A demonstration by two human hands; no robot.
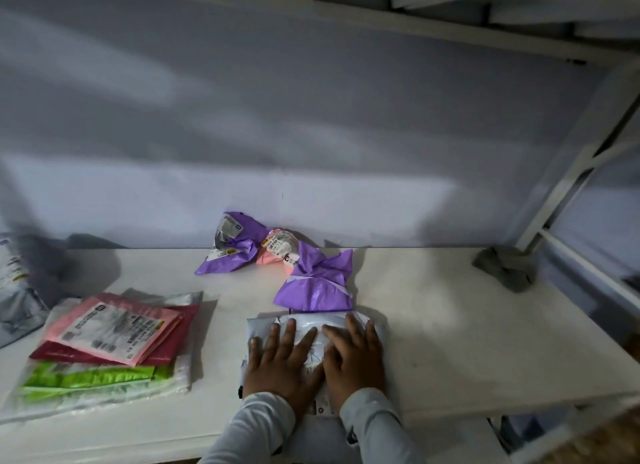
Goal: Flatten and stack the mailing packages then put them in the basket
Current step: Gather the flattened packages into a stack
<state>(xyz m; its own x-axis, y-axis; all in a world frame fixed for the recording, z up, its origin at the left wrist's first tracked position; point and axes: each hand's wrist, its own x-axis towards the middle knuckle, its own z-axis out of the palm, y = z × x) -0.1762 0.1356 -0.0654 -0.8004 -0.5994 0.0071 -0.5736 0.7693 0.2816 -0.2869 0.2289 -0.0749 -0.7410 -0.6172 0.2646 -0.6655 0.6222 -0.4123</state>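
Hands, left hand and right hand, press flat-fingered on a grey mailer. Best smoothed outward, then added to the stack.

Glossy crinkled plastic mailers lie on a smooth matt white table.

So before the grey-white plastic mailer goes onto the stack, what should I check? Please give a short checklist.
1. Both hands flat on grey-white plastic mailer, left hand, right hand: ok.
2. Mailer fully flat: not ok, wrinkles show between the hands.
3. Stack of flattened pink, red and green mailers tidy: ok.
4. Crumpled purple and pink mailers at the wall flattened: not ok.
5. Basket within reach: cannot tell, none in view.
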